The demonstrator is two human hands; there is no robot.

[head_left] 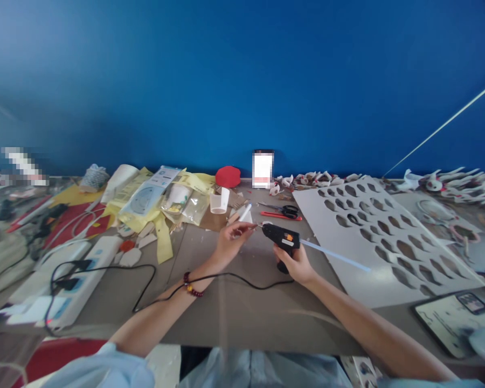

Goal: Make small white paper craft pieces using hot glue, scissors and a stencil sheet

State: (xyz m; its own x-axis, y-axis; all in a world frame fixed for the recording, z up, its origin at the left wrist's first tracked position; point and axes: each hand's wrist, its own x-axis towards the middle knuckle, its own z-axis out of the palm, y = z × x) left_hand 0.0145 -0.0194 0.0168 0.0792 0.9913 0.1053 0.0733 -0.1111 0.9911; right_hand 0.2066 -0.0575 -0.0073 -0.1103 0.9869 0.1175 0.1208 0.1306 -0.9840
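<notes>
My right hand (pixel 297 265) grips a black hot glue gun (pixel 281 237) by its handle. A pale glue stick (pixel 333 254) juts out behind it to the right, and the nozzle points left. My left hand (pixel 231 240) is closed in a pinch on a small piece I cannot make out, held right at the nozzle tip. A bead bracelet (pixel 192 285) circles my left wrist. The gun's black cord (pixel 226 277) trails left across the grey table (pixel 234 312).
A white board with oval cut-outs (pixel 388 242) lies right of the hands. Scissors (pixel 285 209), a red cutter (pixel 281 216), a white cup (pixel 219 202) and a red cap (pixel 228 176) sit behind. A power strip (pixel 76 280) and yellow packets (pixel 153 202) lie left. A tablet (pixel 455 318) lies near right.
</notes>
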